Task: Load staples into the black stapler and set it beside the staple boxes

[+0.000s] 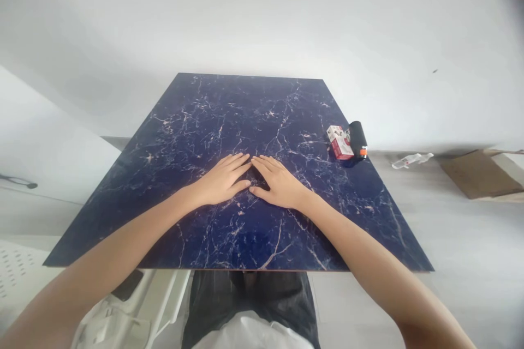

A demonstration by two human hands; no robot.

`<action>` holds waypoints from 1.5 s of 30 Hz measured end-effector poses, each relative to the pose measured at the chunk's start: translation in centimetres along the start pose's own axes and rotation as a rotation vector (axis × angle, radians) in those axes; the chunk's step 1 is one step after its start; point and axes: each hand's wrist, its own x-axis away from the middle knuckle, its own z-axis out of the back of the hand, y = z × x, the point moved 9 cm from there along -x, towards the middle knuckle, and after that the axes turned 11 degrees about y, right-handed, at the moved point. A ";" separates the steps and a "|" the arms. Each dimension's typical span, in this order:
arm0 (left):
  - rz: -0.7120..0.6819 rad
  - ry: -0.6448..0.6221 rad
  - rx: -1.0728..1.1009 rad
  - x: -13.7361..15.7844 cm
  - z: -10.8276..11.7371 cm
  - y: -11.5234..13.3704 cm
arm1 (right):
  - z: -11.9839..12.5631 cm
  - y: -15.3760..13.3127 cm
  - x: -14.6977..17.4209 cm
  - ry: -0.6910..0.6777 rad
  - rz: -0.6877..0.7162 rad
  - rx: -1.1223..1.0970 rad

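Note:
My left hand (222, 179) lies palm down on the blue marble-patterned table (245, 114), its fingers stretched out and the thumb apart. Beside it my right hand (278, 181) rests flat in the same way, with fingers extended. The fingertips and thumbs of both hands almost meet near the middle of the table. Neither hand holds anything. Off to the right of my right hand, near the table's right edge, a small red and white box (340, 143) sits against a black cylindrical object (357, 140) with an orange patch.
A pale wall (262, 16) stands behind the table. On the floor at the right are a clear plastic bottle (411, 160) and a brown cardboard box (483, 173). Whitish furniture with a dark flat object (127, 285) on it stands below the table's left front edge.

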 end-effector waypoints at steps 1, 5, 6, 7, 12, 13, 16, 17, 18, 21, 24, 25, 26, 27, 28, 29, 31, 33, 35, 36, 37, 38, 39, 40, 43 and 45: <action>-0.006 -0.003 -0.015 0.1 0.0 0.0 | 0.0 0.0 0.1 -0.014 0.001 0.006; -0.029 -0.023 -0.047 0.1 -0.2 0.1 | -0.3 -0.2 0.4 -0.068 -0.010 0.039; -0.028 -0.033 -0.050 0.1 -0.3 0.1 | -0.4 -0.1 0.4 -0.075 -0.015 0.051; -0.025 -0.039 -0.053 0.2 -0.4 0.0 | -0.5 -0.1 0.5 -0.081 -0.019 0.064; -0.029 -0.031 -0.069 0.3 -0.3 -0.1 | -0.7 0.0 0.6 -0.095 -0.013 0.109; -0.031 -0.028 -0.071 0.3 -0.3 0.0 | -0.7 0.0 0.6 -0.095 -0.015 0.111; -0.037 -0.020 -0.075 0.3 -0.3 0.0 | -0.7 0.0 0.6 -0.093 -0.020 0.107; -0.042 -0.014 -0.073 0.3 -0.3 0.0 | -0.6 0.0 0.5 -0.095 -0.021 0.105; -0.048 -0.009 -0.072 0.3 -0.3 0.0 | -0.6 -0.1 0.5 -0.096 -0.021 0.103; -0.052 -0.003 -0.075 0.3 -0.2 0.0 | -0.5 -0.2 0.5 -0.094 -0.025 0.092; -0.039 -0.024 -0.076 0.3 -0.2 0.0 | -0.4 -0.2 0.5 -0.087 -0.024 0.080; -0.038 -0.029 -0.074 0.3 -0.1 0.1 | -0.5 -0.2 0.5 -0.088 -0.023 0.080; -0.038 -0.032 -0.073 0.3 -0.1 0.2 | -0.5 -0.2 0.5 -0.089 -0.020 0.082; -0.038 -0.036 -0.074 0.3 -0.1 0.2 | -0.5 -0.2 0.5 -0.089 -0.019 0.085; -0.037 -0.038 -0.075 0.3 -0.1 0.2 | -0.5 -0.2 0.5 -0.090 -0.019 0.088; -0.034 -0.040 -0.076 0.3 -0.1 0.2 | -0.5 -0.2 0.5 -0.089 -0.018 0.090; -0.028 -0.044 -0.076 0.2 -0.2 0.2 | -0.4 -0.2 0.5 -0.089 -0.018 0.093; -0.025 -0.042 -0.073 0.2 -0.2 0.1 | -0.4 -0.2 0.5 -0.094 -0.019 0.096; -0.029 -0.037 -0.069 0.3 -0.3 0.0 | -0.4 -0.3 0.5 -0.098 -0.019 0.098; -0.032 -0.033 -0.067 0.3 -0.3 0.0 | -0.4 -0.3 0.5 -0.098 -0.018 0.100; -0.034 -0.028 -0.065 0.3 -0.3 -0.1 | -0.4 -0.3 0.5 -0.097 -0.017 0.101; -0.035 -0.024 -0.064 0.3 -0.3 -0.1 | -0.4 -0.2 0.5 -0.094 -0.017 0.103; -0.034 -0.022 -0.063 0.3 -0.3 -0.1 | -0.4 -0.2 0.6 -0.092 -0.018 0.105; -0.032 -0.022 -0.062 0.3 -0.2 -0.1 | -0.4 -0.2 0.6 -0.090 -0.020 0.105; -0.023 -0.032 -0.062 0.2 -0.2 0.0 | -0.5 -0.1 0.6 -0.089 -0.019 0.101; -0.020 -0.040 -0.064 0.2 -0.2 0.0 | -0.5 -0.1 0.7 -0.082 -0.013 0.099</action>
